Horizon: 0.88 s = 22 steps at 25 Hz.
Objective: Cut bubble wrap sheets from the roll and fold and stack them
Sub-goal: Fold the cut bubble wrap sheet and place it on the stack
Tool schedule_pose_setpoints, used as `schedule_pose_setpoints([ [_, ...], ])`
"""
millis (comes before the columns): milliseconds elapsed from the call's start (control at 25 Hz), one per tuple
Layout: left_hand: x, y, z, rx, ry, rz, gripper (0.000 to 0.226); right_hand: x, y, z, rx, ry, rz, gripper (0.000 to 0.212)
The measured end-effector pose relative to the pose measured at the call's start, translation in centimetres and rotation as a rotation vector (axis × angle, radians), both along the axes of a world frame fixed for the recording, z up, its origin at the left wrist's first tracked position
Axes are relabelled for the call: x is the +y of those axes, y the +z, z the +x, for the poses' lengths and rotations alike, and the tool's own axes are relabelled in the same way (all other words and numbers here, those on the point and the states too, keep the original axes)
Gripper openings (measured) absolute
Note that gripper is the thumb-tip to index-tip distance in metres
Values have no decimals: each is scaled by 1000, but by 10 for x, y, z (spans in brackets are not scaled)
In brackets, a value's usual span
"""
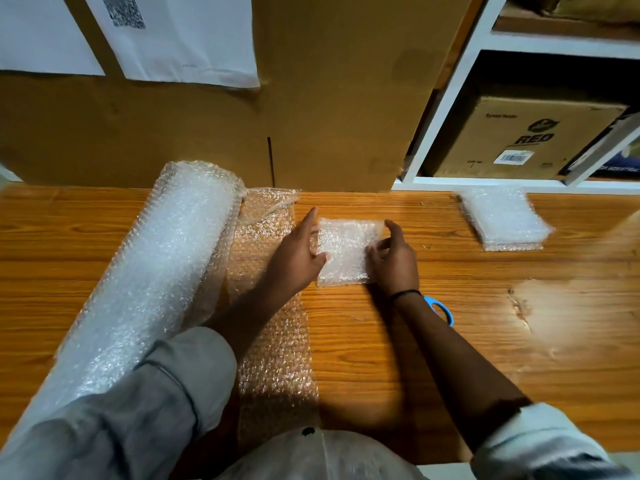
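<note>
A folded bubble wrap sheet lies flat on the wooden table in the middle. My left hand presses its left edge, fingers spread. My right hand holds its right edge, thumb on top. The big bubble wrap roll lies diagonally at the left, with a loose unrolled strip running toward me. A stack of folded sheets sits at the far right. Blue-handled scissors lie partly hidden under my right wrist.
A tall cardboard panel with white papers taped on it stands at the table's back edge. White shelves at the right hold a cardboard box.
</note>
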State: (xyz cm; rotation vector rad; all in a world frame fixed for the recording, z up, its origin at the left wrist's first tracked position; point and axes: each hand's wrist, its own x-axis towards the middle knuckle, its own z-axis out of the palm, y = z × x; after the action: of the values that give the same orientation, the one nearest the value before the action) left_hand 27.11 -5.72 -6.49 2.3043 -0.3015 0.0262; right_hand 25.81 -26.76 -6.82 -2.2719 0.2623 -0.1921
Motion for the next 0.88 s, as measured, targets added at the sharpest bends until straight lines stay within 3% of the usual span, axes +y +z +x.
schedule_pose_setpoints([
  [80, -3, -9, 0, -113, -3, 152, 88, 3, -2, -3, -35, -19, -126, 67],
  [200, -9, -15, -8, -272, -49, 366, 70, 12, -4, -14, -141, -35, -491, 63],
  [360, -14, -27, -18, -182, -161, 663, 67, 27, -11, -27, -30, 127, -663, 45],
  [520, -13, -31, -25, -74, -149, 722, 69, 25, -16, -31, -25, 208, -670, 37],
  [720, -11, -27, -27, -24, -118, 753, 73, 30, 0, -41, 43, 58, -638, 62],
  [880, -7, -26, -32, 0, -112, 743, 73, 32, 11, -36, 210, 9, -605, 40],
])
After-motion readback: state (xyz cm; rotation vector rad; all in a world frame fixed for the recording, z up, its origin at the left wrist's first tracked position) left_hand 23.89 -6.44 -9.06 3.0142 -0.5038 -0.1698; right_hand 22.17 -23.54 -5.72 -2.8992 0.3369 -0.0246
